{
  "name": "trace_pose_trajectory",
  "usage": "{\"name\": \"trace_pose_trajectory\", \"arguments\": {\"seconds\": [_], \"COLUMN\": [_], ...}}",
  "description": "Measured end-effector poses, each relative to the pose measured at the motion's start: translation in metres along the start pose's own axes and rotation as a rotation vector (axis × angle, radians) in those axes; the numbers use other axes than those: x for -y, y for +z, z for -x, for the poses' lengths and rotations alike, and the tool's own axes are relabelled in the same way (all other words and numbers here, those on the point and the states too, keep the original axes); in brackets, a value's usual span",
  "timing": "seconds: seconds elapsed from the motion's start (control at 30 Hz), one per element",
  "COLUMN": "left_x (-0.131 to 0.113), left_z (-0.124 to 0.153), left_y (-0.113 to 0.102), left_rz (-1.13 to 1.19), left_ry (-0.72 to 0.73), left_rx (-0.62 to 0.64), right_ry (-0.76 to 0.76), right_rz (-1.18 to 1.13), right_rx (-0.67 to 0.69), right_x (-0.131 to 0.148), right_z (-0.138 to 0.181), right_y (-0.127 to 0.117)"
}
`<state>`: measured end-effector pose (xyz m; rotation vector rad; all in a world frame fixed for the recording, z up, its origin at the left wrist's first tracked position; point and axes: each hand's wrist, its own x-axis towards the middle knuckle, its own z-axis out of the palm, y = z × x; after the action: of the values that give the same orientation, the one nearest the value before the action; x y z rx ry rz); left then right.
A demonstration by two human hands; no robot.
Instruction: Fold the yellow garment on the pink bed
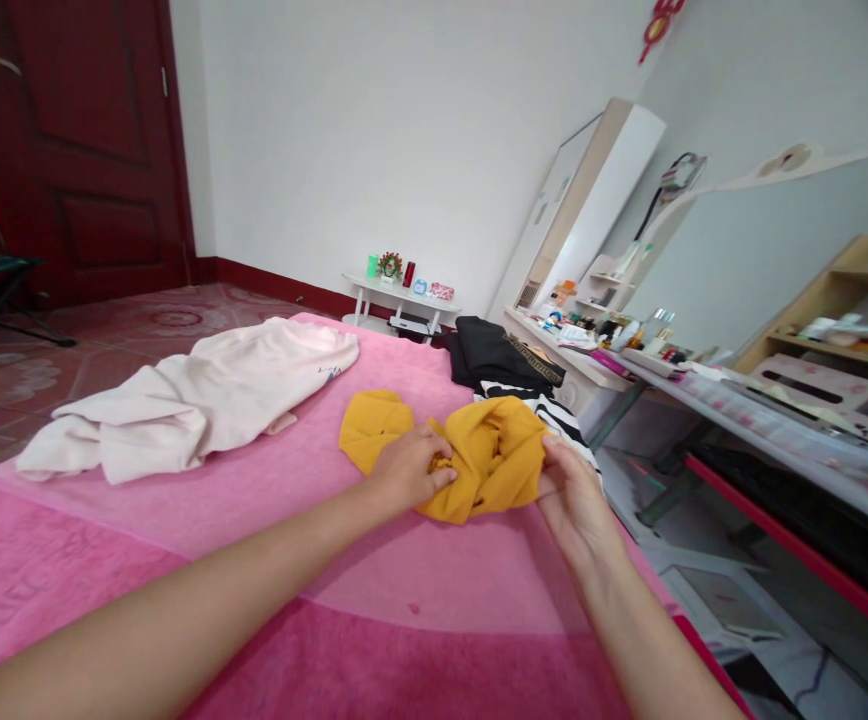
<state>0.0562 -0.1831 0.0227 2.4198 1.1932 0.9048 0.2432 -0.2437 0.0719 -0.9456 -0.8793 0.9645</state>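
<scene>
Crumpled mustard-yellow fabric garment (471, 450) is pinched by left hand (410, 468) and right hand (575, 492) on pink bedspread (254, 520); still bunched, no fold formed.

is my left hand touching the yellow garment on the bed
Touching. The head view shows the left hand pressed onto the bunched yellow garment, its fingers lying on the fabric with no gap.
</scene>
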Motion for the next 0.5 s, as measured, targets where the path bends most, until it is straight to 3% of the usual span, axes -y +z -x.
{"name": "trace_pose_trajectory", "arguments": {"seconds": [0.13,0.3,0.4,0.5], "left_x": [-0.019,-0.032,-0.019,-0.001], "left_z": [0.001,0.006,-0.001,-0.016], "left_y": [-0.005,-0.005,-0.009,-0.027], "left_rz": [0.178,0.141,0.118,0.268], "left_ry": [0.004,0.034,0.014,-0.027], "left_rx": [-0.16,-0.046,-0.005,-0.135], "right_ry": [0.049,0.133,0.12,0.004], "right_rz": [-0.219,-0.314,-0.336,-0.348], "right_rx": [0.021,0.033,0.042,0.014], "right_x": [0.027,0.029,0.034,0.057], "right_z": [0.018,0.038,0.034,0.019], "right_y": [0.018,0.041,0.033,0.008]}}
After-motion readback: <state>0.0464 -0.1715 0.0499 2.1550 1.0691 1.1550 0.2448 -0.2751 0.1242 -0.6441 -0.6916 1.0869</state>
